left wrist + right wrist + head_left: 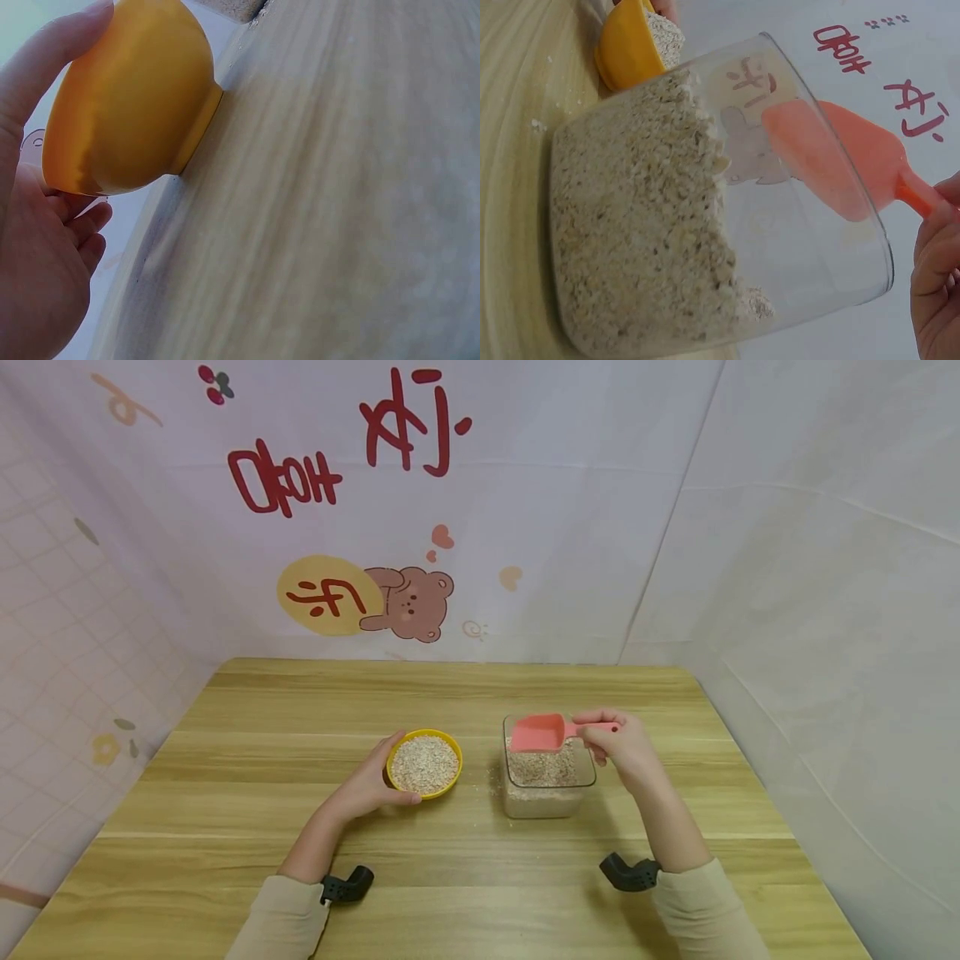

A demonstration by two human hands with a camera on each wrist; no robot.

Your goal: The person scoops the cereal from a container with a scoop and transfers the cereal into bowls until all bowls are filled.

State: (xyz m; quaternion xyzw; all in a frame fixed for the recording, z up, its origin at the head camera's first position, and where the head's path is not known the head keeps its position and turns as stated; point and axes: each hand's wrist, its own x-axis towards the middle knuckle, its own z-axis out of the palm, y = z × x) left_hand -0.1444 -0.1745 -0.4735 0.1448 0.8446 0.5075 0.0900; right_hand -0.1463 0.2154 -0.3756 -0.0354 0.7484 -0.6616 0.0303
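A yellow bowl stands on the table, filled near its rim with pale oat flakes. My left hand grips its left side, thumb at the near rim and fingers round the far side. To the right is a clear square container, partly filled with the same oat flakes. My right hand pinches the handle of a pink scoop, whose blade is over the container's opening, above the flakes. No flakes show on the scoop.
The wooden table has some loose flakes scattered between bowl and container. White printed curtains rise behind the table and along both sides. A black wrist mount sits on the left forearm, another mount on the right.
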